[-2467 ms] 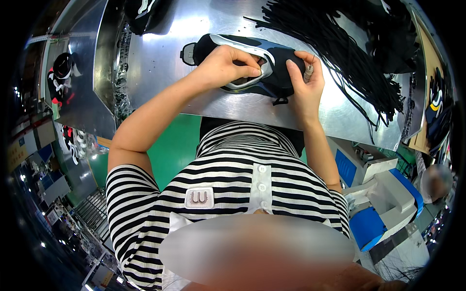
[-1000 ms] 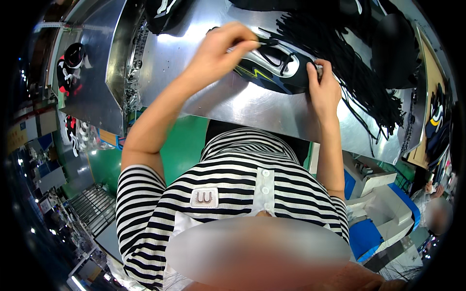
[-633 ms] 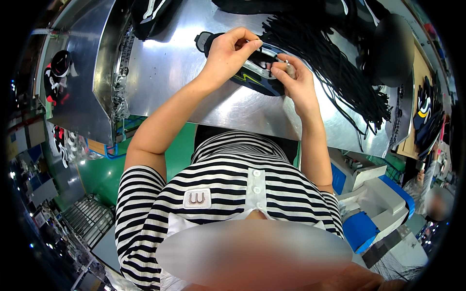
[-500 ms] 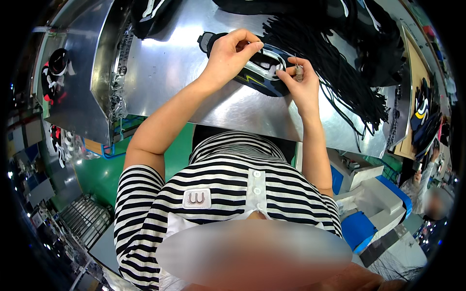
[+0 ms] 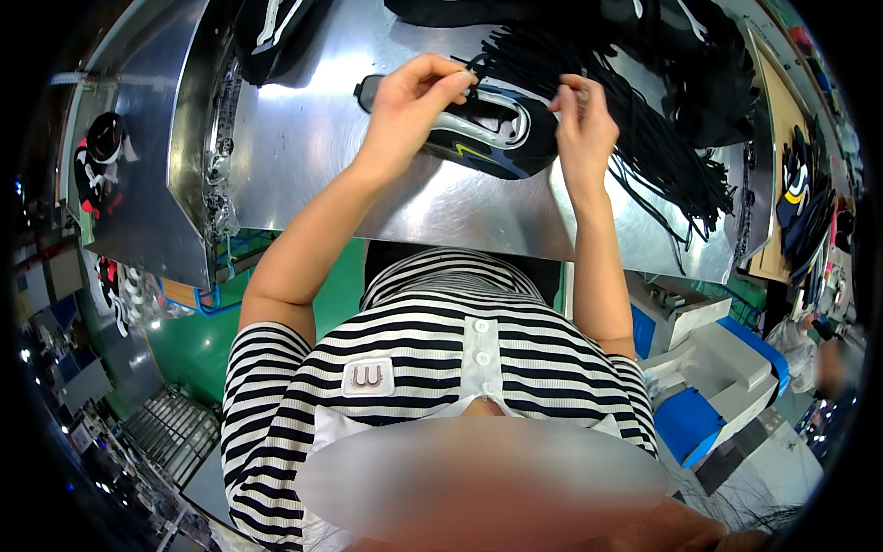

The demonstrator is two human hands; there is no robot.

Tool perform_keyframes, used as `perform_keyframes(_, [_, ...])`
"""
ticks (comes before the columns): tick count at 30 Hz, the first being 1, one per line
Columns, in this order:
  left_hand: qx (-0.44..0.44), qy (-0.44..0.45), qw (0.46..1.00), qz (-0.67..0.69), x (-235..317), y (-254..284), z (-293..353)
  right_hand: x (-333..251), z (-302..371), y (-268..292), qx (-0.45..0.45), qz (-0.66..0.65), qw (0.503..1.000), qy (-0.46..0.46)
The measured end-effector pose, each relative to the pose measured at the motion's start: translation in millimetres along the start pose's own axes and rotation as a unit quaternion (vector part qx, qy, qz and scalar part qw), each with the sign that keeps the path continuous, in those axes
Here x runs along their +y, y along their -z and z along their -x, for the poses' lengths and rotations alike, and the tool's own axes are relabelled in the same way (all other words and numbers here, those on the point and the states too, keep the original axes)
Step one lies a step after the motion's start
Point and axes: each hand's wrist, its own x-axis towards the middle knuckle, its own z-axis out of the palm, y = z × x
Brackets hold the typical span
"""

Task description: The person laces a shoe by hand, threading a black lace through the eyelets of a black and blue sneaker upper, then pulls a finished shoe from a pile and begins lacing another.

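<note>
A dark shoe upper with blue-grey patches, a yellow zigzag and a silver-grey rim round its opening lies on the metal table. Over its far left part, my left hand is closed in a pinch on a black lace; little of the lace shows past the fingertips. My right hand is raised off the right end of the upper, fingers curled. Between them sits a small pale-handled tool, blurred and mostly hidden; its thin tip cannot be made out now.
A thick bundle of black laces spreads over the table to the right. More black uppers are piled at the far right, and another upper lies at the far left. A white-and-blue machine stands below the table at right.
My right hand has lifted away from the upper's rim, and its fingers have curled further. My left hand has shifted slightly left. The shoe upper has turned a little, with its right end freed.
</note>
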Motion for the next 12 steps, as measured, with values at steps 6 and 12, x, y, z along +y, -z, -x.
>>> perform_keyframes(6, [0.053,0.027,0.903,0.425,10.9,113.6,1.2,35.2,15.1,-31.3,0.058,0.126,0.982,0.127])
perform_keyframes(12, [0.133,-0.089,0.785,0.598,36.7,257.0,29.9,36.8,13.5,-36.3,0.036,0.207,0.970,0.123])
